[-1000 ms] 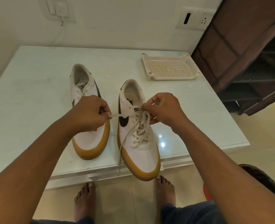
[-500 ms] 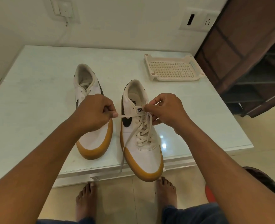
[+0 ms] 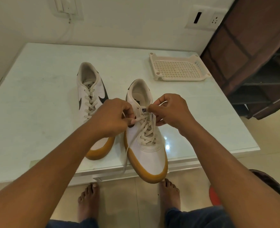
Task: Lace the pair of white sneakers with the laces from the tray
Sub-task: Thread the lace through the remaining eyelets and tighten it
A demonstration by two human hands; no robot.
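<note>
Left hand (image 3: 110,117) and right hand (image 3: 172,111) each pinch the lace (image 3: 146,129) over the right shoe (image 3: 148,153) (tongue label (image 3: 144,109) reads "NIKE").

White sneakers (image 3: 146,150) with black swooshes and tan soles, cream laces (image 3: 146,130), cream perforated tray (image 3: 178,68), pale glossy bench (image 3: 37,96), brown cabinet (image 3: 251,46).

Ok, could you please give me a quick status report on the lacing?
Left hand and right hand each pinch the lace at the top of the nearer sneaker. Farther sneaker laced. Nothing in the way.
</note>
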